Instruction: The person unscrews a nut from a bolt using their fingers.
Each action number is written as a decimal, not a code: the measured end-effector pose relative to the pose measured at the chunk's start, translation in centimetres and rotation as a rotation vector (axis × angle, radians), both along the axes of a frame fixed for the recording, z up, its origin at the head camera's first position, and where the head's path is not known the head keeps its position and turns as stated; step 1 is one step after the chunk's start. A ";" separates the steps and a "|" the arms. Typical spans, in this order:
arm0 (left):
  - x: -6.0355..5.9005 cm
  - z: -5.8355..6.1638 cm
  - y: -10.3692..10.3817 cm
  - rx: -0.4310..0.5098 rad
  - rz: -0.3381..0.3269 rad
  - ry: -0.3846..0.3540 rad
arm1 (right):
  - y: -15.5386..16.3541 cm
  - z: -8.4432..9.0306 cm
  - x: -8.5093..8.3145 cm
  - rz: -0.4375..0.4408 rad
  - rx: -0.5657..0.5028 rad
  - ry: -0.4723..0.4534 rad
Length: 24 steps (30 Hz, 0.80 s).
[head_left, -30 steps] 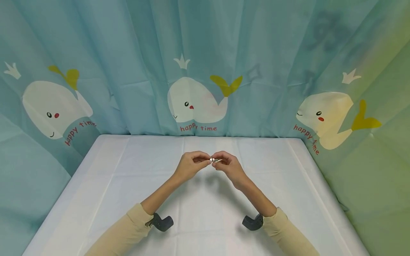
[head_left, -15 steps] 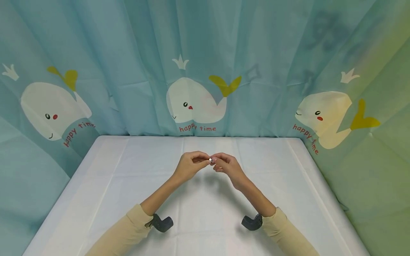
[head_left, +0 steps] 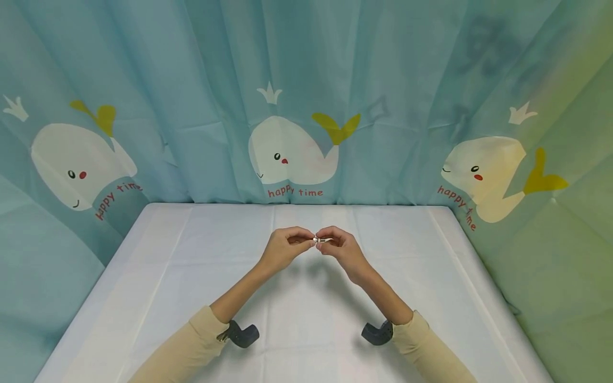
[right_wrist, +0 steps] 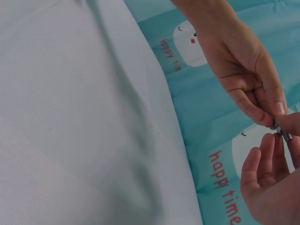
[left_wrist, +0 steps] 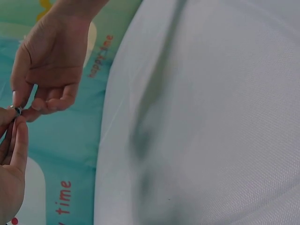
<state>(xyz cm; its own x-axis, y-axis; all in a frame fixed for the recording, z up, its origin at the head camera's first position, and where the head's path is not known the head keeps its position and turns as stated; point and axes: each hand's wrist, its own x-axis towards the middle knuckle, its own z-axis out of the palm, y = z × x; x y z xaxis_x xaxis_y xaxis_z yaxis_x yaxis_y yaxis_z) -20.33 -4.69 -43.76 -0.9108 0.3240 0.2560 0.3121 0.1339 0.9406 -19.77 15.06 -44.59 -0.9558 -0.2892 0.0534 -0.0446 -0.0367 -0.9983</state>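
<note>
1. The left hand (head_left: 283,249) pinches a small silvery metal piece (head_left: 316,240) between thumb and forefinger, the grip narrow
2. The right hand (head_left: 346,254) meets it from the other side, thumb and forefinger also closed narrowly on the small silvery metal piece
3. That piece sits right between the two sets of fingertips, raised above the far half of the white-covered table (head_left: 306,319); in the right wrist view a short, ridged, cylinder-like end shows, but it is too small to tell exactly what it is
4. In the right wrist view the right hand's other fingers are loosely bent below the pinch
5. Soft shadows (head_left: 330,274) of the hands and forearms fall on the cover, apart from the hands
6. Both forearms come out of beige sleeves (head_left: 184,343), and a dark curved fitting (head_left: 245,335) juts inward beside each cuff
7. Behind the table hangs a blue-green curtain (head_left: 201,69) printed with white whales (head_left: 292,151) with yellow tails, small crowns and red "happy time" lettering (head_left: 295,192)
</note>
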 end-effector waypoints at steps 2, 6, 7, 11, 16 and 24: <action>0.2 0.4 0.1 -0.001 0.002 -0.002 | 0.0 0.0 0.0 0.004 -0.006 0.012; 0.2 0.3 0.1 -0.003 0.006 -0.003 | 0.1 0.0 0.0 0.013 -0.026 0.026; 0.2 0.4 0.1 -0.009 0.009 -0.003 | 0.1 0.0 0.0 0.015 -0.028 0.030; 0.0 0.2 0.1 -0.006 0.013 -0.007 | 0.1 0.1 0.0 0.014 -0.020 0.025; 0.1 0.3 0.0 0.000 0.011 -0.012 | 0.0 0.1 -0.1 0.000 -0.002 -0.049; 0.2 0.2 0.0 0.000 0.013 0.000 | -0.1 0.0 -0.1 -0.023 0.001 -0.052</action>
